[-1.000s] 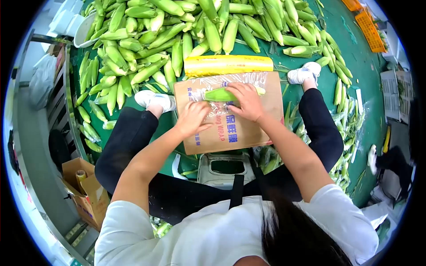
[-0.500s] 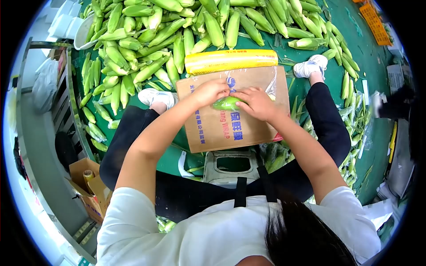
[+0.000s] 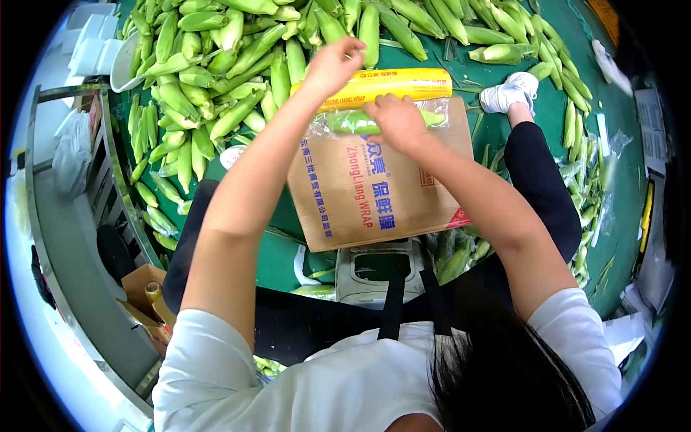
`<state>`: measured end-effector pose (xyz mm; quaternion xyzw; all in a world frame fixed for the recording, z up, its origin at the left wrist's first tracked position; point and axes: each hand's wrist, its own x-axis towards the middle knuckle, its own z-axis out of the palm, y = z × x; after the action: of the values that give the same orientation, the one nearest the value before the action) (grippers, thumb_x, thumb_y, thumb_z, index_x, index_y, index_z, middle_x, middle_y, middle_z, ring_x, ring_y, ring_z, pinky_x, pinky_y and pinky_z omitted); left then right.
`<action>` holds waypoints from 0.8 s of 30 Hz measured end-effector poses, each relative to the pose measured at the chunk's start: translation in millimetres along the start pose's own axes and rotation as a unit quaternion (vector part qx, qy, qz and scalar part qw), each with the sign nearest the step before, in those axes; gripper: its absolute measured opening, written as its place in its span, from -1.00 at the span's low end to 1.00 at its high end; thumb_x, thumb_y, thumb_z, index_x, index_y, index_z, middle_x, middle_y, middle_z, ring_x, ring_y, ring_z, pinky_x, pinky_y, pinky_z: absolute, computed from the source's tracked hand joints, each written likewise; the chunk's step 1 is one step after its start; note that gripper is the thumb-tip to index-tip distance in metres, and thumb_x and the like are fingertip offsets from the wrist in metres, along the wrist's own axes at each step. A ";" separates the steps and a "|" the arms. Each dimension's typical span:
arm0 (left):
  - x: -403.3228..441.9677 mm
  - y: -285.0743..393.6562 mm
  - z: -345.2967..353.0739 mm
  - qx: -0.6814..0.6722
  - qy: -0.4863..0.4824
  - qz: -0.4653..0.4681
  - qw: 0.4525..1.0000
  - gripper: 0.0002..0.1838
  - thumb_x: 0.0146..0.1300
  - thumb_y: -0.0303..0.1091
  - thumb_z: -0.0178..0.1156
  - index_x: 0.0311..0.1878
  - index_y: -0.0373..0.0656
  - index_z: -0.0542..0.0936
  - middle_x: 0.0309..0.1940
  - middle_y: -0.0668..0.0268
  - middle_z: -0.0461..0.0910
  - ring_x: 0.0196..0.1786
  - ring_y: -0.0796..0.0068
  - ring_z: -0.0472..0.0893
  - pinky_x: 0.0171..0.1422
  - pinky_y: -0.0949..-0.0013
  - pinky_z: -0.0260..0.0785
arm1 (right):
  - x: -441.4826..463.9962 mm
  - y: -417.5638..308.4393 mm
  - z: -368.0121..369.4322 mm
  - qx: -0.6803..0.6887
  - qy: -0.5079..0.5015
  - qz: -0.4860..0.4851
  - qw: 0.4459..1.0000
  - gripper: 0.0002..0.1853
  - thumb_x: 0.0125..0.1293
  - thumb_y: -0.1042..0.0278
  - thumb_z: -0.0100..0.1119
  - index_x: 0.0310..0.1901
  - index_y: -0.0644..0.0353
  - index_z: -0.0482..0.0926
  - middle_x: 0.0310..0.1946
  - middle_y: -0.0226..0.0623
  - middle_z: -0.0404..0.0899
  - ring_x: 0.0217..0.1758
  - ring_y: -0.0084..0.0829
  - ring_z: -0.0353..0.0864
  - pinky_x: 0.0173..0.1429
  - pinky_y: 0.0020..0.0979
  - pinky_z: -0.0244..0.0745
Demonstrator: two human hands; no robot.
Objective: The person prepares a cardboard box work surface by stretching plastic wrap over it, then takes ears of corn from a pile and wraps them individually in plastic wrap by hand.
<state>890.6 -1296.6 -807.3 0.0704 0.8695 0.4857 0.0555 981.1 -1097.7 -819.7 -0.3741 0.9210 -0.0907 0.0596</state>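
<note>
A green ear of corn (image 3: pixel 345 122) lies along the top of a brown cardboard box (image 3: pixel 338 187), with clear plastic film (image 3: pixel 437 111) around it. My right hand (image 3: pixel 396 119) is over the corn, its fingers curled on the corn and film. Just beyond the corn lies a yellow roll of cling wrap (image 3: pixel 425 83). My left hand (image 3: pixel 338 65) is raised above the left part of this roll, close to the corn pile. Its fingers are bent, with a small gap to the thumb, and I see nothing in them.
A large heap of unhusked corn (image 3: pixel 194 79) covers the far floor. More corn and plastic scraps (image 3: pixel 576 180) lie at the right. A grey stool (image 3: pixel 345 277) stands between my legs. At the left are a metal frame (image 3: pixel 43 216) and an open carton (image 3: pixel 137 291).
My left hand has left the corn and moved forward over the yellow roll. The corn now lies nearer the roll, with my right hand moved forward too.
</note>
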 end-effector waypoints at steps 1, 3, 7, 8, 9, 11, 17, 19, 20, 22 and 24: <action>-6.1 8.7 17.2 -0.027 -0.036 0.004 0.999 -0.65 0.31 -0.28 0.25 0.14 -0.10 0.66 -0.16 0.21 0.74 -0.15 0.33 0.73 0.03 0.28 0.57 | 1.8 -1.0 -6.0 0.026 -0.034 -0.008 0.999 -0.31 -0.01 0.11 0.59 0.21 0.01 0.56 -0.08 -0.18 0.67 0.03 -0.18 0.68 0.08 -0.06 0.53; -18.9 8.8 49.4 -0.015 -0.159 0.089 0.983 -0.55 0.37 -0.16 0.26 0.31 0.08 0.59 0.22 0.06 0.60 0.28 0.16 0.58 0.35 0.11 0.44 | -2.3 -12.9 -18.4 0.090 -0.149 0.038 0.984 -0.27 -0.06 0.18 0.59 0.24 0.02 0.55 0.01 -0.15 0.66 0.13 -0.17 0.65 0.18 -0.09 0.52; -67.0 -10.2 115.8 0.255 -0.203 0.133 0.936 -0.37 0.36 0.16 0.20 0.50 0.48 0.38 0.60 0.15 0.14 0.65 0.07 0.08 0.61 -0.30 -0.05 | -35.2 -13.3 1.6 0.258 -0.222 -0.040 0.940 -0.11 -0.22 0.22 0.57 0.31 -0.03 0.51 0.16 -0.07 0.62 0.26 -0.07 0.58 0.32 -0.15 0.52; -80.2 -4.0 118.2 0.287 -0.182 0.153 0.928 -0.34 0.35 0.23 0.17 0.51 0.56 0.33 0.65 0.19 0.04 0.68 0.07 -0.02 0.62 -0.37 -0.16 | -42.8 -15.8 2.3 0.304 -0.240 -0.059 0.920 -0.09 -0.26 0.22 0.56 0.32 -0.05 0.50 0.14 -0.06 0.63 0.25 -0.03 0.59 0.32 -0.15 0.52; -92.0 2.6 118.0 0.319 -0.161 0.172 0.918 -0.31 0.33 0.29 0.15 0.53 0.65 0.28 0.69 0.23 -0.07 0.71 0.07 -0.12 0.63 -0.44 -0.27 | -48.4 -15.0 14.0 0.335 -0.274 -0.116 0.894 -0.01 -0.24 0.14 0.54 0.40 -0.08 0.44 0.16 -0.06 0.63 0.26 -0.07 0.60 0.33 -0.13 0.50; -104.3 15.5 115.4 0.356 -0.173 0.190 0.898 -0.30 0.31 0.29 0.17 0.53 0.65 0.29 0.68 0.18 -0.06 0.70 0.07 -0.06 0.63 -0.39 -0.18 | -56.0 -40.0 9.7 0.304 -0.562 -0.112 0.761 0.06 -0.18 0.01 0.55 0.49 -0.05 0.34 0.26 -0.04 0.58 0.32 -0.08 0.55 0.38 -0.14 0.45; -130.7 9.2 127.2 0.352 -0.117 0.233 0.899 -0.29 0.40 0.03 0.16 0.59 0.24 0.26 0.65 0.02 -0.04 0.69 0.04 -0.01 0.65 -0.33 -0.14 | -170.0 -110.5 -43.8 0.619 -0.593 0.007 0.514 -0.08 0.17 -0.01 0.47 0.47 0.24 0.29 0.24 -0.08 0.53 0.23 -0.35 0.56 0.22 -0.28 0.54; -186.9 7.5 134.0 0.328 -0.165 0.229 0.902 -0.23 0.39 -0.11 0.19 0.60 -0.03 0.20 0.64 -0.03 -0.04 0.68 0.00 -0.01 0.68 -0.28 -0.19 | -194.7 -101.8 -58.8 0.709 -0.463 0.088 0.525 -0.14 0.25 -0.06 0.39 0.47 0.22 0.30 0.24 -0.06 0.53 0.21 -0.33 0.59 0.15 -0.27 0.60; -218.0 17.8 123.9 0.237 -0.198 0.208 0.928 -0.25 0.37 -0.20 0.18 0.58 -0.13 0.21 0.62 -0.06 0.03 0.66 -0.04 0.04 0.68 -0.20 -0.13 | -209.3 -88.3 -59.8 0.785 -0.391 0.184 0.443 -0.17 0.30 -0.09 0.34 0.47 0.21 0.30 0.25 -0.03 0.53 0.22 -0.29 0.60 0.14 -0.23 0.63; -299.6 18.3 101.9 0.169 -0.218 0.135 0.952 -0.25 0.31 -0.36 0.18 0.55 -0.31 0.20 0.57 -0.12 0.11 0.61 -0.10 0.14 0.66 -0.06 0.02 | -224.0 -64.3 -74.0 0.902 -0.245 0.252 0.252 -0.31 0.44 -0.05 0.18 0.43 0.23 0.31 0.12 -0.02 0.61 0.10 -0.16 0.70 0.05 -0.06 0.72; -329.4 52.8 62.0 -0.026 -0.174 -0.047 0.983 -0.22 0.25 -0.39 0.21 0.54 -0.28 0.22 0.55 -0.10 0.15 0.59 -0.18 0.17 0.61 -0.02 0.09 | -231.9 -46.7 -80.4 0.891 -0.207 0.324 0.240 -0.34 0.42 -0.06 0.24 0.34 0.25 0.37 -0.01 -0.05 0.64 -0.07 -0.20 0.74 -0.08 -0.15 0.74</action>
<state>1228.6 -1275.5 -785.4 0.1110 0.8362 0.4852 0.2303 1163.9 -958.4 -721.6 0.2430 0.2487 -0.7460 0.5680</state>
